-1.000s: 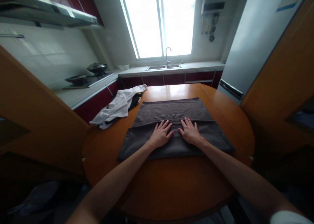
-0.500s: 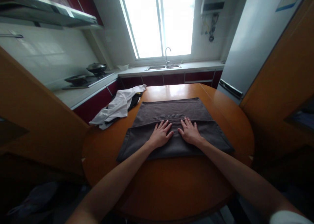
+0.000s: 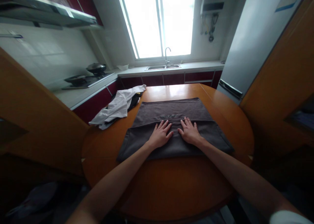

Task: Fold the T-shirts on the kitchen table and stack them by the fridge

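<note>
A dark grey garment (image 3: 144, 115) lies spread on the round wooden table (image 3: 176, 188). Its near part is folded over, so a fold edge runs across the middle, with some dark lettering or pattern just beyond it. My left hand (image 3: 160, 135) rests flat on the folded layer, left of centre, fingers spread and pointing toward the fold edge. To its right, my right hand (image 3: 190, 131) presses flat on the same layer, fingers apart. A small gap separates the two thumbs. Neither hand grips the cloth. I cannot tell what kind of garment it is.
A heap of white and black clothes (image 3: 116, 104) hangs over the table's left edge. Beyond the table stand a counter with a sink (image 3: 163, 67), a stove with pans (image 3: 76, 80) at left, and a fridge (image 3: 252, 44) at right.
</note>
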`<state>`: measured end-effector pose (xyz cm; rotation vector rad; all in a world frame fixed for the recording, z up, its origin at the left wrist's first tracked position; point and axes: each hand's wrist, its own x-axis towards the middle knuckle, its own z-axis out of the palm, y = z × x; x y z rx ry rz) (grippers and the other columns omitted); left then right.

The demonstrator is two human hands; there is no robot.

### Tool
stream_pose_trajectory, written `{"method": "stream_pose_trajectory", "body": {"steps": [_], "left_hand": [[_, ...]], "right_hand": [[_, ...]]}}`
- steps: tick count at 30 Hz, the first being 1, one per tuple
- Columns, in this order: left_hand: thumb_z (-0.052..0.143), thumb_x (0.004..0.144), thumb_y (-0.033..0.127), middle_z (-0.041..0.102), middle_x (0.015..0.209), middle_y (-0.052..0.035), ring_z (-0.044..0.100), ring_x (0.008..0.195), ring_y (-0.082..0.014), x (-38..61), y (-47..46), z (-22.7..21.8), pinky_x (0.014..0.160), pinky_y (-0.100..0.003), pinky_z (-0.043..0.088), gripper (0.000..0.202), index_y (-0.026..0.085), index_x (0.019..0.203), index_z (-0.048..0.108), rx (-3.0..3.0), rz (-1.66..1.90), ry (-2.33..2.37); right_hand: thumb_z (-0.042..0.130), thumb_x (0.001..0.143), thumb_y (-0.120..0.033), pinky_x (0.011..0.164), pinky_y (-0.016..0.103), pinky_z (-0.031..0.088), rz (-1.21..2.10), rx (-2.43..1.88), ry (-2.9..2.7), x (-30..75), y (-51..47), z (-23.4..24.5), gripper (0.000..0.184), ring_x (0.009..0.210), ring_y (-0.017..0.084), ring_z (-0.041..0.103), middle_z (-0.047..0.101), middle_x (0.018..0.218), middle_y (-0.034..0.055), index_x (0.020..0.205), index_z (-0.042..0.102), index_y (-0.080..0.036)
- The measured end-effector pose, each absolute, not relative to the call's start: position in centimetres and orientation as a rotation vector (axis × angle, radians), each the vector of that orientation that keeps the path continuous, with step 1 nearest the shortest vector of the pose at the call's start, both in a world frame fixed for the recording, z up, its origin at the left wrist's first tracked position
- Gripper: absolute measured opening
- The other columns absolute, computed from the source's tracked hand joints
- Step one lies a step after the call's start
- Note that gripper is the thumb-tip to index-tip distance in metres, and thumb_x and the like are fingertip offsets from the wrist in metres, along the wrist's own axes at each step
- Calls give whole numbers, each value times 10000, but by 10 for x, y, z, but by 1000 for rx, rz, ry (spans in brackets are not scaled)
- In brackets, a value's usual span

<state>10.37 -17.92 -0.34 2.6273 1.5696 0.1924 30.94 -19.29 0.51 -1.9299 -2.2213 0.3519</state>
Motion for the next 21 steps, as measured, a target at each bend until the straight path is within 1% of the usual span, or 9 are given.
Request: {"method": "stream_pose_trajectory", "body": {"steps": [10, 15, 21], "left_hand": [[329, 1023, 566, 227, 1662, -27, 136, 1545, -290, 105, -182, 2, 1226, -565, 172, 614, 269, 1559, 365, 2621, 194, 1564], [335, 1020, 568, 227, 1663, -19, 136, 1546, -286, 105, -181, 0, 1229, -560, 166, 606, 293, 1559, 364, 2621, 206, 1568], [334, 1019, 572, 226, 1663, -20, 133, 1546, -289, 104, -180, -2, 1228, -561, 169, 610, 290, 1559, 366, 2622, 211, 1566]], "right_hand": [[318, 1019, -481, 1206, 585, 111, 338, -1930, -2224, 309, -192, 5, 677, 1552, 270, 52, 92, 1683, 134, 1593, 258, -128], [320, 1020, -485, 1205, 582, 115, 340, -1932, -2226, 309, -192, 5, 677, 1552, 270, 52, 92, 1683, 136, 1593, 258, -131], [319, 1019, -486, 1206, 581, 112, 342, -1935, -2223, 310, -193, 6, 677, 1552, 267, 52, 91, 1684, 131, 1594, 255, -135]]}}
